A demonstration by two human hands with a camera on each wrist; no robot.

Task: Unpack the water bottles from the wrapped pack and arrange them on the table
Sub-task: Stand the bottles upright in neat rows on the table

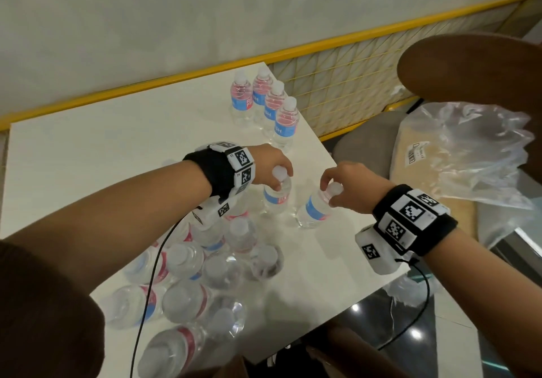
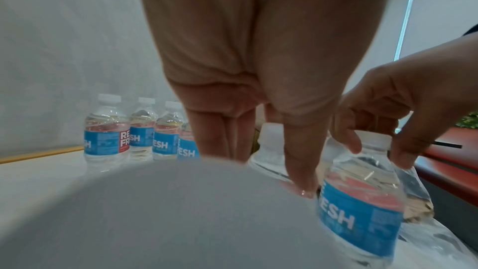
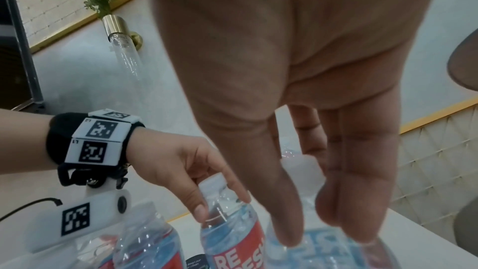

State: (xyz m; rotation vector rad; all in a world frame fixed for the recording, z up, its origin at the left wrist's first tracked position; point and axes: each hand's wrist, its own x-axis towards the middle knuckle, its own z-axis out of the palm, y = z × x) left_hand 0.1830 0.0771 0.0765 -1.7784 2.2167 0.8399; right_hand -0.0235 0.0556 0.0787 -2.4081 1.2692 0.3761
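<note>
A white table [image 1: 117,149] stands against a pale wall with a yellow rail [image 1: 293,52].

Left hand [image 1: 271,169]: fingers curled from above round the cap and neck of an upright bottle [image 1: 277,199], table centre; the right wrist view shows its fingertips pinching the neck.

Right hand [image 1: 349,187]: fingers curled round the cap of a second bottle [image 1: 315,209], just beside the first at 3 o'clock, tilted with its cap toward the right; its base appears to be on the table.

Row [image 1: 264,105]: four upright bottles at 12 o'clock from the hands, near the table's far right edge, touching or nearly so; blue-and-red labels.

Pack [image 1: 187,275]: remaining bottles at 7 o'clock from the hands, clustered in clear wrap on the near part of the table; some upright, some leaning; a black cable [image 1: 152,284] crosses over them.

Off the table at 3 o'clock: crumpled clear plastic [image 1: 475,149] over a tan box [image 1: 416,149]; a brown round board [image 1: 475,67] beyond.
</note>
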